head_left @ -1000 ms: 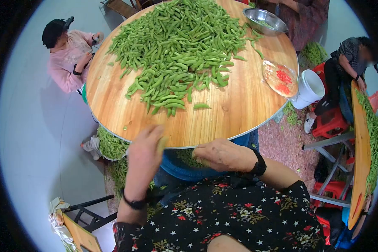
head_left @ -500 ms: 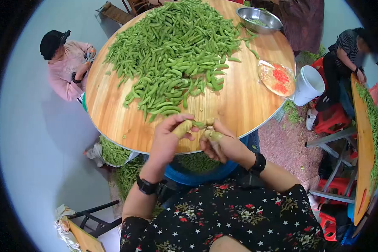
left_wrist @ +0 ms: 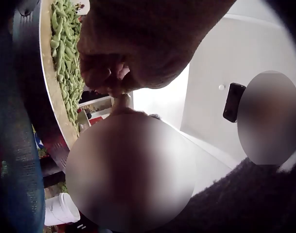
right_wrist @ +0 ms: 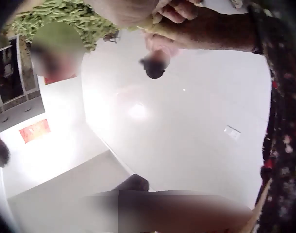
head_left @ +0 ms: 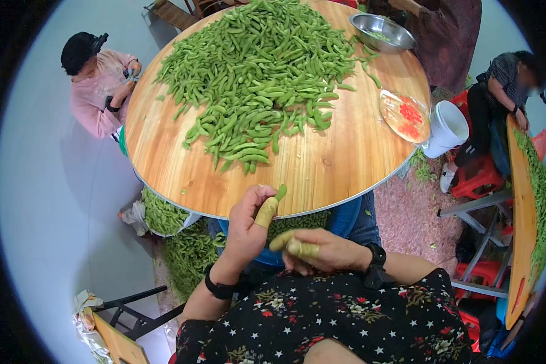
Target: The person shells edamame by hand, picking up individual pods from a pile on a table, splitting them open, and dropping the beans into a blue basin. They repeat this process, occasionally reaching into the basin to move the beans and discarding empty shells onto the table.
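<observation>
In the head view a green soybean pod (head_left: 281,192) is pinched between the thumb and fingers of my left hand (head_left: 249,227), close over the table's near edge. A yellow cover wraps the left thumb. My right hand (head_left: 330,250) is lower and to the right, apart from the pod, with yellow covers on its thumb and one finger. Its fingers are bent and blurred, so I cannot tell what they hold. Below both hands a blue tub (head_left: 347,219) contains green pieces. A large heap of pods (head_left: 255,73) lies on the round wooden table (head_left: 164,158).
A steel bowl (head_left: 382,33), a plastic-wrapped round item (head_left: 404,115) and a white bucket (head_left: 448,128) are along the table's right side. Pods fill a container (head_left: 162,212) by the left edge. One person (head_left: 97,91) sits left, another (head_left: 503,85) right at a second table (head_left: 517,242).
Half a second ago both hands met at a pod over the table edge. Since then the right hand has drawn back and down toward my body, while the left has lowered slightly with a pod.
</observation>
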